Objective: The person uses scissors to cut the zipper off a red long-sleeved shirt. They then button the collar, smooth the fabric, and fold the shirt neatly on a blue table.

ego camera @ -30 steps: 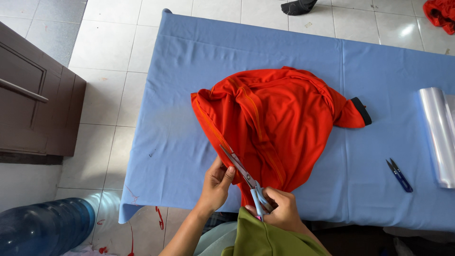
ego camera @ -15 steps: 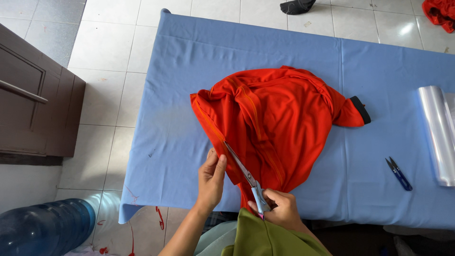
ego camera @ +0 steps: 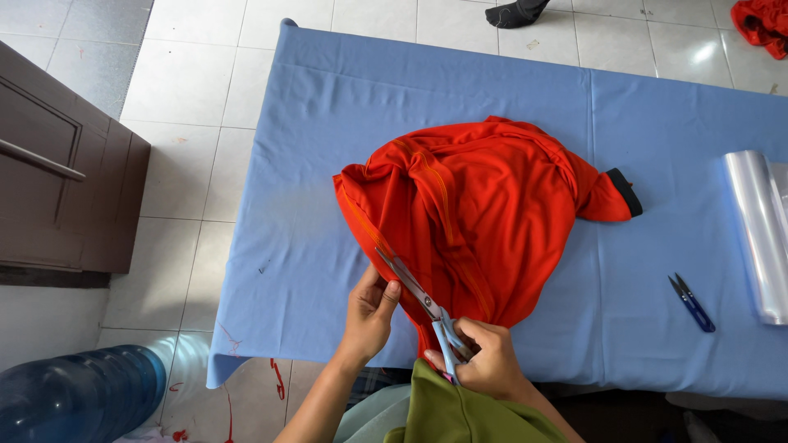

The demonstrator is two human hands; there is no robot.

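Head-camera view, read from left to right: well off to the left of the hands sit a dark wooden cabinet (ego camera: 66, 189) and, lower down, the rounded shoulder of a blue water jug (ego camera: 78, 394) on the tiled floor; neither shows a label that can be made out. The left hand (ego camera: 371, 310) lies with its fingers closed on the near left edge of the orange garment (ego camera: 476, 213), pinching the cloth flat against the blue table cover (ego camera: 312, 139). Just to its right, the scissors (ego camera: 423, 303) run slantwise, with the blades partly open at the garment's left edge and the pale blue handles gripped in the right hand (ego camera: 486, 361), whose fingers are curled through the loops. Judged from how things lie, the cutting seems to be at an early stage: the blades sit at the lower left hem, no separated piece of cloth shows, and most of the bunched garment above and right of the hands looks whole. Farther right of the right hand rest small blue thread snips (ego camera: 692, 303), and beyond them a roll of clear plastic film (ego camera: 755, 234), cylindrical, glossy and unprinted as far as can be seen.
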